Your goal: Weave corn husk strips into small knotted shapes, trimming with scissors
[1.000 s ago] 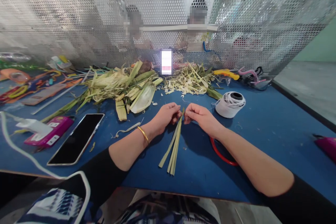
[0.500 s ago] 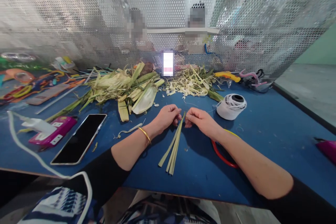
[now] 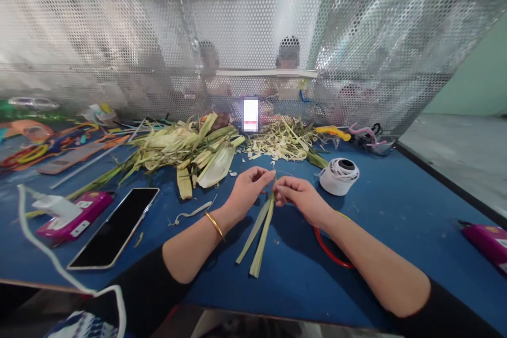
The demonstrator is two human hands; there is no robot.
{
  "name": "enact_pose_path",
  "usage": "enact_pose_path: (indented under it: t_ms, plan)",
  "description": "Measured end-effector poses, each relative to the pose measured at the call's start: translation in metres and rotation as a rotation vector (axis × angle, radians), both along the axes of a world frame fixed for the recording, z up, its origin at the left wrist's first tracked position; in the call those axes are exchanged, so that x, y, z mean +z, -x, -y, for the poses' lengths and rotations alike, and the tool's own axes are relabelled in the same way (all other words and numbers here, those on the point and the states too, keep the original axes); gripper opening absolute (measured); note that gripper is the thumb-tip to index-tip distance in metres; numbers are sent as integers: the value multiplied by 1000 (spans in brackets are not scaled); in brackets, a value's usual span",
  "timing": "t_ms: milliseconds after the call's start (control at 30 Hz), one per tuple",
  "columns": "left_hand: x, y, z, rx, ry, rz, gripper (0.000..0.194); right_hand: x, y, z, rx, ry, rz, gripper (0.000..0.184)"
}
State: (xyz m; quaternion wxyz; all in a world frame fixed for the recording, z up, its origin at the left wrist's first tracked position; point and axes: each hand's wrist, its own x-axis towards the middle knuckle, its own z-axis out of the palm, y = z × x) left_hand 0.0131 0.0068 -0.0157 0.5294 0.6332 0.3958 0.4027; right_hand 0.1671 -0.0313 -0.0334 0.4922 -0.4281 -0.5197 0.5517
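Observation:
Long pale-green strips of plant leaf [image 3: 261, 243], perhaps husk, fan out towards me, gathered at their far end between my two hands. My right hand [image 3: 298, 196] pinches them near that gathered end. Just beside the tips, my left hand [image 3: 250, 186] is closed, thumb against forefinger; what lies in that pinch is too small to make out. A fine thread shows faintly by the fingertips, on the side of the white thread spool [image 3: 336, 182] standing to the right. Under my right forearm lies a red and yellow ring [image 3: 330, 257], partly hidden.
Heaped leaves [image 3: 170, 150] and shredded strips [image 3: 283, 140] lie at the back, before a perforated metal screen [image 3: 253, 26]. On the left are a phone [image 3: 114, 229] and a magenta power strip [image 3: 79, 214] with a white cable. A yellow-handled tool [image 3: 332, 132] lies back right.
The view has tilted up, so the table sits lower in the picture. My fingers have shifted at the strips' gathered end, and the strips' loose ends have spread a little.

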Motion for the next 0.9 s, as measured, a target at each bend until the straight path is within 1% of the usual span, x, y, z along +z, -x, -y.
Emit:
enact_pose_path:
  t_ms: [67,133,167,200,233,333,400,500,600,700,767,833,900]
  plan:
    - [3,0,4,-105,186,10,34,4,-2,-1,-64,-31,-52,23]
    - [4,0,9,-315,419,28,35,8,-3,0,-105,-70,-58,22]
    - [5,0,10,-363,504,74,33,10,-4,0,-118,-94,-42,21]
    - [5,0,11,-375,553,115,31,12,-4,0,-129,-119,-18,21]
    - [5,1,11,-359,566,139,28,13,-4,1,-140,-142,9,20]
    - [7,3,6,-241,508,127,19,14,-4,1,-164,-191,89,20]
    - [9,6,0,-188,481,115,16,13,-5,2,-179,-220,153,20]
    - [13,11,-5,-159,469,128,21,10,-4,3,-186,-312,310,18]
    - [14,12,-5,-139,434,101,30,7,-2,6,-160,-428,484,17]
    - [14,10,0,-98,390,67,36,6,2,11,-96,-559,652,18]
    - [13,8,2,-54,350,37,36,7,5,14,-22,-639,752,20]
    - [13,8,1,-5,283,3,34,12,7,17,81,-661,833,22]
    - [14,10,-2,45,183,-24,34,21,5,19,180,-621,931,22]
